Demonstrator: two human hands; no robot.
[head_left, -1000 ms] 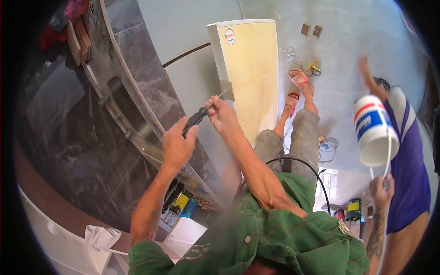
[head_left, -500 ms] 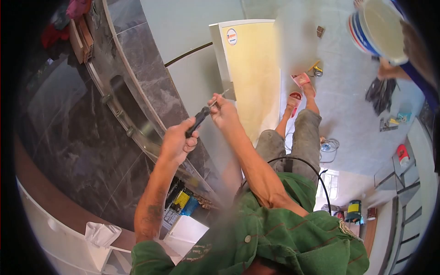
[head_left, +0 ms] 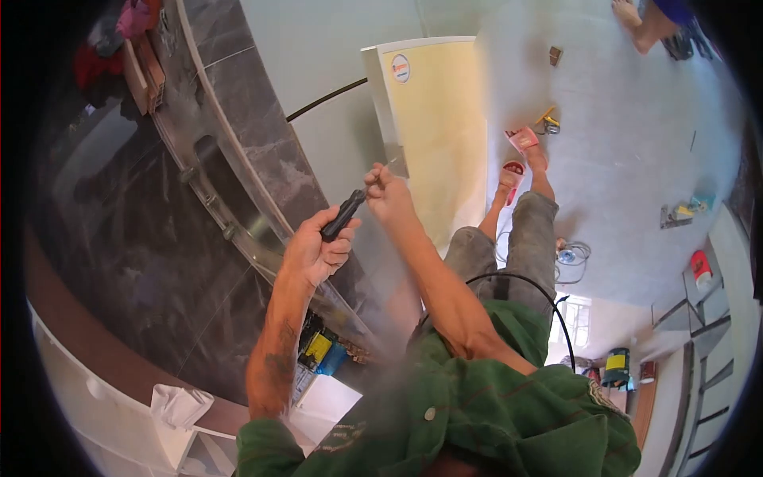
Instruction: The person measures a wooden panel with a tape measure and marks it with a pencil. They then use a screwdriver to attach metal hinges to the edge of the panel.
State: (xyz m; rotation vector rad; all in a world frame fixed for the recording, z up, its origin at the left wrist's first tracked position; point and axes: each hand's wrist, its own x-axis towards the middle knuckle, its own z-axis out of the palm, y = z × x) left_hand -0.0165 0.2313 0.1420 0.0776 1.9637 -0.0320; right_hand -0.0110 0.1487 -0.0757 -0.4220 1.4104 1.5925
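My left hand (head_left: 314, 253) wraps round the black handle of a screwdriver (head_left: 343, 216). My right hand (head_left: 388, 199) pinches the thin shaft ahead of the handle, fingers pressed together. The screwdriver's tip points up and right, overlapping a small greyish plate (head_left: 396, 163) at the edge of a cream-yellow panel (head_left: 441, 135). This panel has a white rim and a round sticker, and stands beside my legs.
A dark marbled counter (head_left: 167, 254) with a sink cutout lies to the left. On the floor are a yellow-handled tool (head_left: 549, 121), a coiled cable (head_left: 574, 258) and a small brown block (head_left: 555, 55). Another person's foot (head_left: 632, 20) shows at top right.
My left hand has turned a little on the handle and shifted slightly right. The other person has moved up out of view with the white bucket, and the black bag has left its floor spot.
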